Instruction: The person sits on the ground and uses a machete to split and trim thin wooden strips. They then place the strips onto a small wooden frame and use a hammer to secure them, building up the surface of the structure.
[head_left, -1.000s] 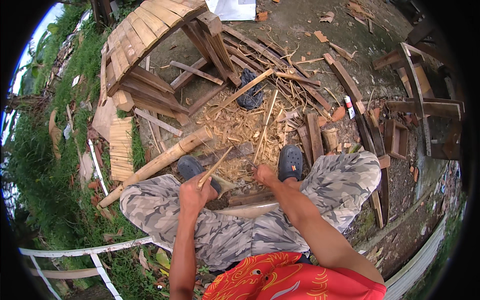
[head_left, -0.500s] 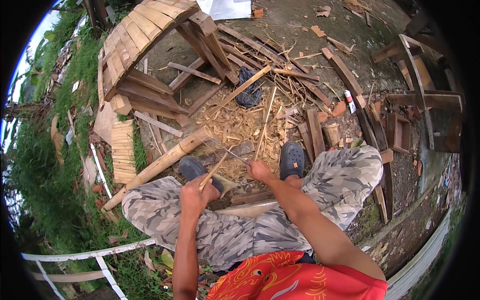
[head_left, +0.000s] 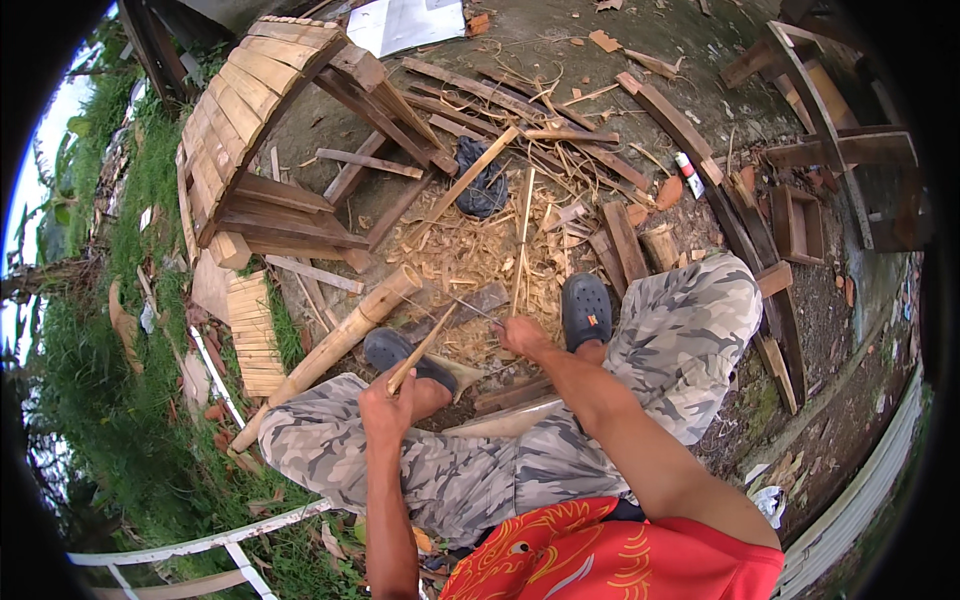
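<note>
— Two hands at work near the centre of the frame: the left hand [head_left: 385,408] is closed round a thin bamboo strip [head_left: 425,346]; the right hand [head_left: 522,335] grips a knife [head_left: 478,311] — its blade is hard to make out.

— How far along?

— Well in, I'd judge. A heap of shavings [head_left: 480,250] lies above the dark clogs [head_left: 586,310], but a whole bamboo pole [head_left: 335,345], left of centre, lies uncut.
</note>
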